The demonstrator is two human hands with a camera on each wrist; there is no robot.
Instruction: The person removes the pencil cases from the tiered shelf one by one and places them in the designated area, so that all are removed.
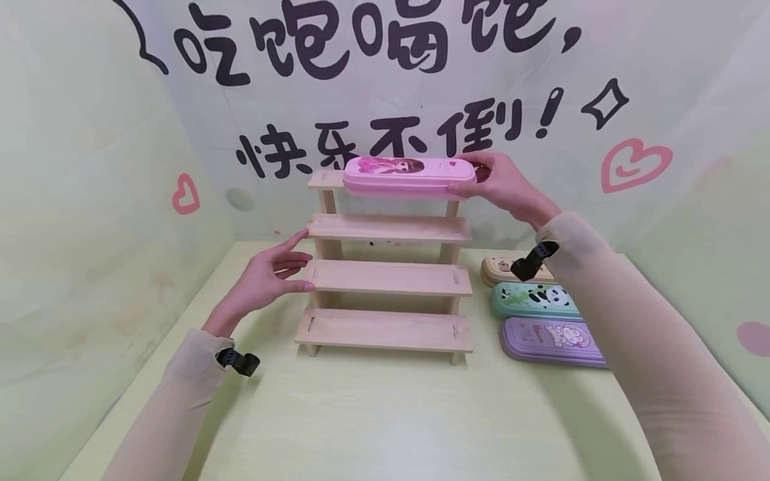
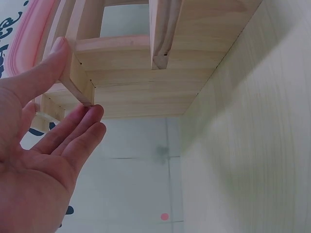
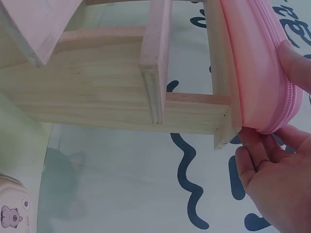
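A pink zippered pencil case [image 1: 415, 176] with a picture of a long-haired figure lies along the top tier of a four-tier wooden display rack [image 1: 388, 277]. My right hand [image 1: 502, 184] grips its right end, thumb on the near side. In the right wrist view, the case [image 3: 260, 73] sits against the top board, and the fingers [image 3: 252, 150] reach beneath its end. My left hand [image 1: 267, 274] touches the rack's left side with spread fingers, around the middle tiers. Up close in the left wrist view, thumb and fingertips [image 2: 95, 114] meet a board's end.
Right of the rack lie a tan pencil case [image 1: 499, 268], a green panda pencil case [image 1: 529, 300] and a purple pencil case [image 1: 553, 341], partly behind my right sleeve. A printed backdrop [image 1: 421, 87] stands behind the rack. The pale table [image 1: 385, 414] extends in front.
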